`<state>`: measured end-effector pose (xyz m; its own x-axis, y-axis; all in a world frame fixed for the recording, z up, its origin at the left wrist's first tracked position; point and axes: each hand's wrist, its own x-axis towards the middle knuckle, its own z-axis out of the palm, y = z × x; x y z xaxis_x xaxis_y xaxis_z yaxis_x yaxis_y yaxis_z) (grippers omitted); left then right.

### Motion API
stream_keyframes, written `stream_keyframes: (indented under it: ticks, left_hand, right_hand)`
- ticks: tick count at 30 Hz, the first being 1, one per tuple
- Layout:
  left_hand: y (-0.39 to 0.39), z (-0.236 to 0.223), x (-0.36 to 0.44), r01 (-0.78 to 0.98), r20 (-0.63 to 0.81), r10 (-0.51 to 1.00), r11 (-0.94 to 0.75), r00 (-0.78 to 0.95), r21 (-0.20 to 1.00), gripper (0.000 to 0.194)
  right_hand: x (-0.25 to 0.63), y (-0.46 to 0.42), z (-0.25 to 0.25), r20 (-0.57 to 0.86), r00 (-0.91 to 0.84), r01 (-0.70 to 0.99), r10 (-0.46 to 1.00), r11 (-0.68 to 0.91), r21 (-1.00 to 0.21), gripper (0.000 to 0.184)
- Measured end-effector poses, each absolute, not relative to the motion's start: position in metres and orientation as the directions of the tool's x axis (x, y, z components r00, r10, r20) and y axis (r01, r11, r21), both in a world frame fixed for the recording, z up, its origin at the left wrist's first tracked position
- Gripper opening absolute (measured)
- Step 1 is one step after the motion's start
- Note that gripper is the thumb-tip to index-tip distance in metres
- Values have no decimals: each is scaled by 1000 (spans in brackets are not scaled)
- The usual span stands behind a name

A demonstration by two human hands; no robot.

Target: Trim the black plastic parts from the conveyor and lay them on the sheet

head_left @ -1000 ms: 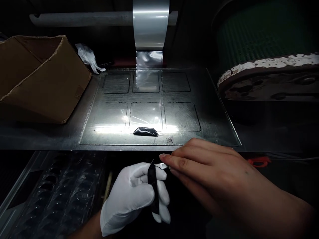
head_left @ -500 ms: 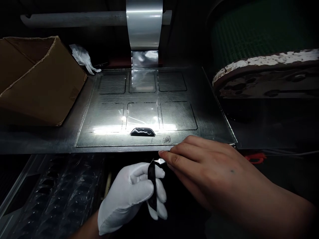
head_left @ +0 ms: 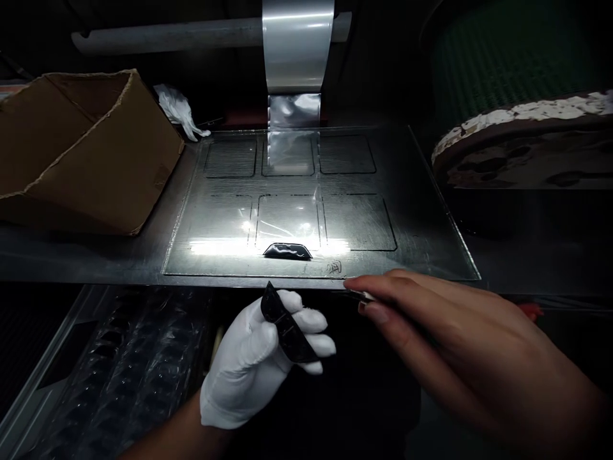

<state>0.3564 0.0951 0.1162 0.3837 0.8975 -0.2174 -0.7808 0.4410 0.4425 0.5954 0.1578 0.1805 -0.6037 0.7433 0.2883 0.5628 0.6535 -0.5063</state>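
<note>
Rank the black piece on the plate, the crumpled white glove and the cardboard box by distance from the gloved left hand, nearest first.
From the left hand:
1. Black piece, just ahead on the plate's near edge.
2. Cardboard box, far left.
3. Crumpled white glove, at the back, behind the box's corner.

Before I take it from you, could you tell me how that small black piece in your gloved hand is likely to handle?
The black piece looks thin and probably light, pinched by the left hand. It keeps its shape, so likely stiff. Its glossy face may be slippery.

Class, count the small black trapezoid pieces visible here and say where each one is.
2: one black piece lies on the glass plate; another black piece is held in the gloved left hand. Others may be hidden.
</note>
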Motion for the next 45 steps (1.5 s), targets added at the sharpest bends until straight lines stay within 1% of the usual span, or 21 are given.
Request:
stream_keyframes:
  ticks: [2,5,6,8,11,15,21,25,31,33,36,37,39,41,43,45]
  left_hand:
    - [96,117,358,-814,-231,911,409,341,412,24]
    - [94,116,361,-843,-232,945,314,231,437,23]
    - [93,117,361,-843,-234,952,289,199,455,23]
    - [91,118,361,-839,-237,959,255,156,480,23]
    - [89,121,360,-839,-238,962,241,137,489,24]
    - [90,123,360,-824,-244,962,234,121,516,23]
    - [90,124,358,-781,-295,951,253,93,571,22]
    - [91,128,357,-758,-334,938,285,95,586,20]
    - [89,124,358,-741,-366,928,296,73,603,24]
    - [87,122,358,-735,-350,934,281,63,617,25]
    - [85,120,358,-707,-300,952,252,59,661,24]
    - [85,121,358,-696,-283,958,240,55,677,24]
    - [87,122,359,-675,-253,967,215,43,706,25]
    - [89,123,359,-659,-230,972,197,37,725,24]
    - [91,123,359,-664,-227,972,208,60,718,23]
    - [91,123,360,-689,-238,967,235,94,685,23]
  right_hand:
    - [596,157,181,248,-645,527,723,655,-542,38]
    - [594,156,183,171,-692,506,701,640,-578,45]
    - [593,155,184,151,-700,519,698,642,-565,44]
    - [589,154,185,128,-708,551,695,657,-515,35]
    - [583,152,186,105,-715,591,691,678,-437,25]
    - [579,151,187,93,-735,602,671,710,-365,27]
    - [580,152,187,73,-748,608,660,725,-324,30]
    - [583,153,188,42,-765,594,642,731,-336,31]
    - [584,154,186,26,-780,583,625,742,-330,30]
    - [583,150,187,13,-777,583,629,728,-359,31]
    - [584,144,192,-10,-773,569,635,685,-454,28]
    - [586,144,194,12,-763,564,647,674,-477,27]
    - [595,152,193,98,-716,575,691,663,-479,27]
    - [609,171,182,167,-630,643,758,630,-435,24]
    - [625,199,163,168,-510,760,843,534,-370,22]
    - [637,223,138,177,-385,847,906,423,-321,23]
